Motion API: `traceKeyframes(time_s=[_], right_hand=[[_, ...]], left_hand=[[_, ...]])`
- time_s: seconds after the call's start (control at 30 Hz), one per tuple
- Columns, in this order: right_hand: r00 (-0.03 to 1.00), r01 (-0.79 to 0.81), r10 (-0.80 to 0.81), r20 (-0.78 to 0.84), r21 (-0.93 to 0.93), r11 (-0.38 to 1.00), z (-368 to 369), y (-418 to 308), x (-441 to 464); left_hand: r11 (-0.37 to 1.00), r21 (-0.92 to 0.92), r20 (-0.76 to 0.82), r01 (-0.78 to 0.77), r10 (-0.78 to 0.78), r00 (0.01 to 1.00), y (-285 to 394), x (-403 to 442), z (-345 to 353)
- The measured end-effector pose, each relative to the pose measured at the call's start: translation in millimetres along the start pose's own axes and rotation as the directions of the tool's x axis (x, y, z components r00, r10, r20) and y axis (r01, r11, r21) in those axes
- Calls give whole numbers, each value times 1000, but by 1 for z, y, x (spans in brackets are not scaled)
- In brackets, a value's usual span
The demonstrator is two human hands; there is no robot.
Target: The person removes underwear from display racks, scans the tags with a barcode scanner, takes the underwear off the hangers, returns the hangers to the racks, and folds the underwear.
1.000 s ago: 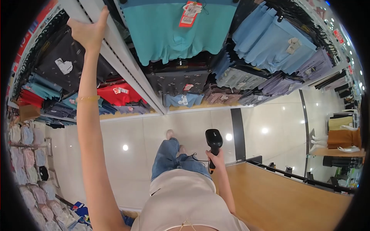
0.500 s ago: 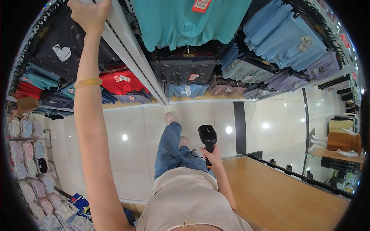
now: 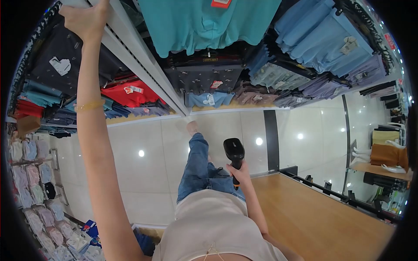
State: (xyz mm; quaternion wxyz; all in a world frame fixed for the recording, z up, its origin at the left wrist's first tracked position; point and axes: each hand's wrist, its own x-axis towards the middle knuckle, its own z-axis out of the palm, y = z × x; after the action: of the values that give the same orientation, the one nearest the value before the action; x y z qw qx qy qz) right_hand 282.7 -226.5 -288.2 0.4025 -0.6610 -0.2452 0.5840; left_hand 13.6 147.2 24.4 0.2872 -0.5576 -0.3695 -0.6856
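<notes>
My right hand [image 3: 241, 173] is wrapped round the handle of a black barcode scanner [image 3: 234, 150], held upright in front of my jeans. A thin dark cord loops near its grip. My left arm reaches far up and forward, a yellow bangle [image 3: 90, 105] on it. The left hand [image 3: 87, 21] has its fingers curled beside a white rack post [image 3: 130, 56], near dark patterned garments [image 3: 56, 54]; the frame's top edge cuts off the fingertips, and whatever they grip is hidden. Teal shorts [image 3: 209, 26] with a red tag hang just right of the post.
Light blue shorts [image 3: 309, 39] and red garments [image 3: 135, 93] hang on the racks ahead. A wooden tabletop [image 3: 313, 213] with a black rail is at my right. Small packaged items [image 3: 48, 213] hang at the left. Pale floor tiles [image 3: 139, 174] lie underfoot.
My left hand has shifted left and slightly up along the rack. My legs have moved in a step; the right hand keeps the scanner at nearly the same place.
</notes>
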Motion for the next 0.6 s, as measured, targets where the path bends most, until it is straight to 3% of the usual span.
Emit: traceKeyframes(time_s=[0.17,0.27,0.3,0.43,0.6], right_hand=[[999,-32,32,-3,-13,999,1,-5,7],[999,-33,34,-18,8,999,-1,0,14],[999,-29,29,-28,16,999,-2,-1,18],[997,-26,28,-70,32,999,-2,-6,27],[998,7,-4,-67,41,999,0,-9,34]], left_hand=[[997,-64,27,46,-44,999,4,-2,0],[986,-50,223,161,-146,964,-14,0,1],[993,53,37,108,-110,993,-20,1,3],[990,21,34,139,-140,990,-20,0,4],[997,-27,22,72,-71,997,-23,0,6]])
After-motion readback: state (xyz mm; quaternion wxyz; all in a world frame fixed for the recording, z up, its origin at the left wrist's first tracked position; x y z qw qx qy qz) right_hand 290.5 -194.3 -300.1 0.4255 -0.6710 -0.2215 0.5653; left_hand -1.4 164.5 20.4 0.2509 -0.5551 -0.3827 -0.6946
